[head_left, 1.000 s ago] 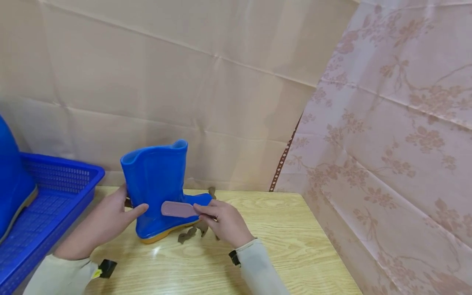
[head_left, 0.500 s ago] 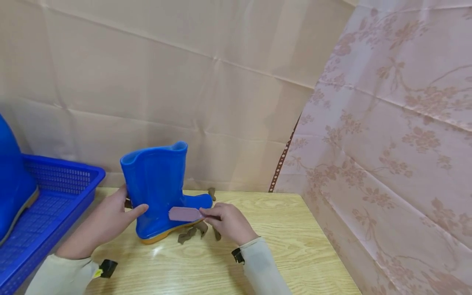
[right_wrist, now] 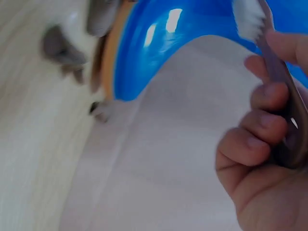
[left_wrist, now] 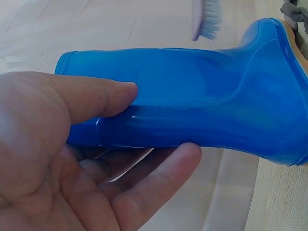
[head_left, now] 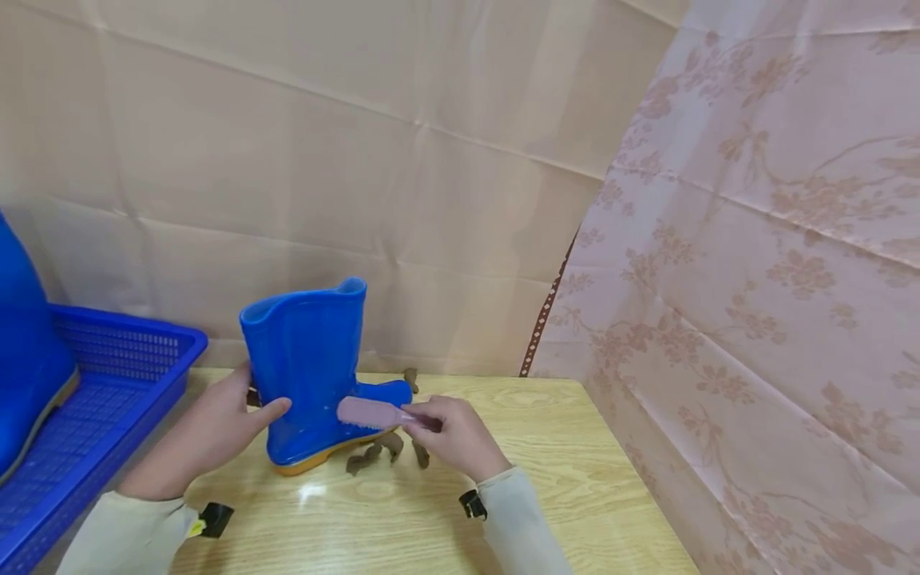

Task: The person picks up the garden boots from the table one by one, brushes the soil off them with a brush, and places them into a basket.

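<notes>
A blue rain boot [head_left: 305,343] with a yellow-orange sole stands upright on the table, its toe pointing right. My left hand [head_left: 219,427] holds the heel side of its shaft; in the left wrist view the thumb [left_wrist: 103,98] lies along one side and the other fingers go round the back. My right hand [head_left: 460,438] grips the handle of a pinkish-purple scrub brush [head_left: 370,412], whose head is in front of the boot's foot. White bristles show in the right wrist view, close to the blue surface; whether they touch it I cannot tell. Brown mud-like clumps [head_left: 364,459] lie by the sole.
At the left, a blue plastic basket [head_left: 188,351] holds a second blue boot [head_left: 25,351]. Another brown clump [head_left: 410,379] lies past the toe on the wood-grain table [head_left: 561,455]. Beige cloth [head_left: 446,239] hangs behind, and flowered pink cloth [head_left: 755,319] hangs to the right.
My right hand has drawn the brush rightward toward the toe and turned it, so the bristle edge now shows below its back. The left hand and the boot stay almost in place.
</notes>
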{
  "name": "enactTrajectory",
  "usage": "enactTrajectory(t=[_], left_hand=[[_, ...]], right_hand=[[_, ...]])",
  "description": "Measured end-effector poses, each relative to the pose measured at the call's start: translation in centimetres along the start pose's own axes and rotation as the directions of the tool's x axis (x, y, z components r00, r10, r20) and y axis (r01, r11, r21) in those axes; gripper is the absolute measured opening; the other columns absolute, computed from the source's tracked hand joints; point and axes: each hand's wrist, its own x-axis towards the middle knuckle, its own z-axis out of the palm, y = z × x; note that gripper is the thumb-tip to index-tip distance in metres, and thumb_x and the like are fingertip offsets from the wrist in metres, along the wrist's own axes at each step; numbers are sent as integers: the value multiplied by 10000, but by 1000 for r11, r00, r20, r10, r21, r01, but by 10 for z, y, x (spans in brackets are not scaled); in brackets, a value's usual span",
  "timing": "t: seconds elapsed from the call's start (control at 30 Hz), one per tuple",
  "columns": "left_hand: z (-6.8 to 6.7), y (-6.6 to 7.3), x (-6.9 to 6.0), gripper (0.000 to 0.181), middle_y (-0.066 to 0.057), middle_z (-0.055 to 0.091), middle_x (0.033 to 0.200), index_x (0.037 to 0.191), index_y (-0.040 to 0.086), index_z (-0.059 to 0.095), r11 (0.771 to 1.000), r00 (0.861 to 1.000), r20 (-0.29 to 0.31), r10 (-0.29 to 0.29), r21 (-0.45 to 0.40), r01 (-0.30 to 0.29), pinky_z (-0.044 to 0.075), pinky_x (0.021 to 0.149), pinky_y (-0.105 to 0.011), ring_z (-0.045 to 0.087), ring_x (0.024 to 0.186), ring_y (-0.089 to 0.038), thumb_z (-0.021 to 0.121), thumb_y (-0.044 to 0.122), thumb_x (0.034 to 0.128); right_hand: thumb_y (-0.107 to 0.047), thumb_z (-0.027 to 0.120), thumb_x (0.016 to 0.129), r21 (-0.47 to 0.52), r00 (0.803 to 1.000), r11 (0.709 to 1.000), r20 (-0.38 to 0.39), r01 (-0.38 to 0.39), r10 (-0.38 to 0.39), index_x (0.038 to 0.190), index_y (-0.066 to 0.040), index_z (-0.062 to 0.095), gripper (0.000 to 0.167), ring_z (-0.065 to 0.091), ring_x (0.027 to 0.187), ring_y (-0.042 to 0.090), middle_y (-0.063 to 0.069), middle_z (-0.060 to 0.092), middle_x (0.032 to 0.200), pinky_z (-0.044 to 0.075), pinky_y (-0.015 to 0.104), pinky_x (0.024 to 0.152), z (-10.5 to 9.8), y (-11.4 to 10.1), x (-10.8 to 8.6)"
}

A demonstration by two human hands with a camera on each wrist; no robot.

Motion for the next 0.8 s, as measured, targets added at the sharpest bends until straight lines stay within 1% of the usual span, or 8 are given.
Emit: enactTrajectory(t=[0.07, 0.17, 0.27, 0.33, 0.4, 0.5, 0.63, 0.8], left_hand=[[0, -1, 0, 795, -392, 511, 1412, 1576, -120, 163, 1000, 1000, -1, -5, -2, 5, 599, 835, -576, 612, 1164, -516, 611, 285, 1059], [-1, -2, 1, 803, -391, 512, 1412, 1577, -120, 158, 1000, 1000, 3, -6, 3, 6, 600, 830, -570, 613, 1162, -513, 610, 295, 1059], [-1, -3, 0, 809, -389, 515, 1412, 1578, -121, 154, 1000, 1000, 9, -5, 6, 5, 597, 831, -574, 613, 1164, -512, 606, 307, 1061], [-2, -4, 0, 807, -389, 516, 1412, 1576, -124, 155, 1000, 1000, 12, -2, 7, 2, 595, 833, -576, 612, 1165, -513, 604, 307, 1062], [-2, -4, 0, 803, -391, 515, 1411, 1573, -127, 158, 1000, 1000, 13, -2, 5, 2, 595, 833, -577, 612, 1166, -516, 603, 303, 1063], [-2, -4, 0, 805, -393, 509, 1415, 1574, -127, 155, 1000, 1000, 13, -3, 1, 3, 598, 828, -571, 611, 1165, -517, 604, 303, 1063], [-1, -5, 2, 803, -389, 520, 1404, 1573, -127, 161, 1000, 1000, 8, 0, 0, 0, 603, 816, -557, 619, 1152, -505, 609, 300, 1060], [0, -5, 3, 782, -388, 537, 1383, 1562, -132, 186, 1000, 1000, -4, 8, 3, -8, 605, 814, -556, 631, 1136, -494, 616, 280, 1055]], right_hand=[[-197, 750, 971, -31, 999, 1000, -52, 1, -2, 1148, -126, 803, 197, 474, 627, 2, -104, 661, 825, 403, 169, 529, -1, 6, -3], [-187, 762, 959, -98, 993, 995, -116, -7, -4, 1058, -134, 808, 122, 468, 616, 1, -102, 668, 813, 402, 177, 520, -6, 19, -10], [-175, 771, 946, -187, 988, 982, -152, -14, -15, 982, -128, 792, 62, 472, 606, -6, -91, 680, 801, 423, 180, 523, -13, 33, -17], [-177, 772, 945, -238, 986, 971, -166, -30, -10, 951, -119, 783, 59, 494, 612, -19, -80, 704, 812, 452, 176, 540, -17, 42, -21], [-181, 770, 946, -275, 985, 960, -175, -55, 6, 931, -103, 779, 80, 508, 607, -19, -62, 721, 814, 469, 182, 543, -21, 50, -25], [-188, 771, 945, -306, 981, 945, -181, -118, 64, 920, -88, 779, 104, 532, 605, -20, -43, 737, 814, 481, 181, 550, -26, 60, -31], [-189, 779, 937, -316, 976, 929, -166, -190, 143, 923, -79, 784, 111, 563, 623, -7, -26, 746, 816, 494, 189, 572, -29, 69, -36], [-166, 770, 938, -316, 965, 915, -153, -251, 212, 922, -99, 784, 70, 566, 618, 11, -23, 742, 802, 496, 210, 568, -30, 75, -39]])
